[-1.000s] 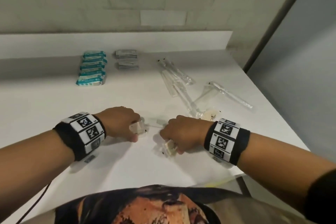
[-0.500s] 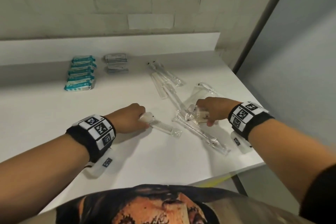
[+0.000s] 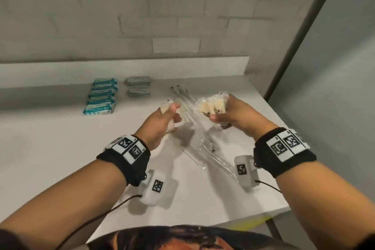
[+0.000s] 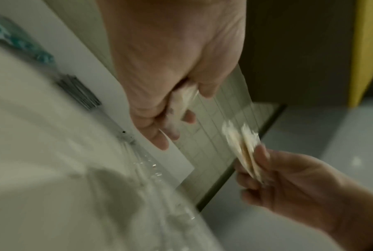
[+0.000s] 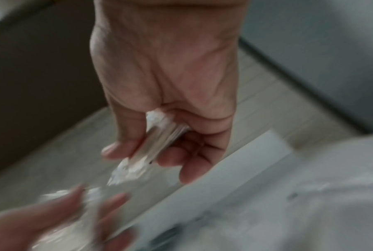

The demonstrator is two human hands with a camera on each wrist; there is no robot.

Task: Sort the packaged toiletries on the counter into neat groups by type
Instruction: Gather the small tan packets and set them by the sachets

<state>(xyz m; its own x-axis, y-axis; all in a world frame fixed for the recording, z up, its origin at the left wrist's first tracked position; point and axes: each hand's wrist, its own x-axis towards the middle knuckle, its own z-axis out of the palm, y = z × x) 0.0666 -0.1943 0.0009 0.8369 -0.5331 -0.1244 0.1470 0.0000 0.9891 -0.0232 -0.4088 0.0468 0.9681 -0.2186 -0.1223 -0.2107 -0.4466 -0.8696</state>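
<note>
Two hands are lifted above a white worktop (image 3: 50, 148) that fills the lower left and centre of the head view. It ends in a raised back ledge along the wall at the top, a right edge slanting from the upper centre-right toward the bottom, and a near edge at the lower centre. The widest bare surface lies at left and lower centre, which looks like the easiest room for a new group.

At the upper left a row of teal packets (image 3: 100, 97) lies squared in a column. Just right of it sit grey sachets (image 3: 138, 87) in their own short column. These two groups are probably parked at the back to keep the front free.

A loose scatter of long clear-wrapped items (image 3: 205, 148) crosses the centre, running diagonally toward the right edge; these still seem unsorted, and the lowest ones lie near that edge.

The right hand (image 3: 233, 116), at centre right, grips a pair of cream-coloured wrapped packets (image 3: 211, 105) between thumb and curled fingers, held side by side, likely so that like goes with like. The left hand (image 3: 164, 122), just left of it, is closed round one similar wrapped item (image 3: 166, 107). The two hands are near each other but apart, above the scatter.
</note>
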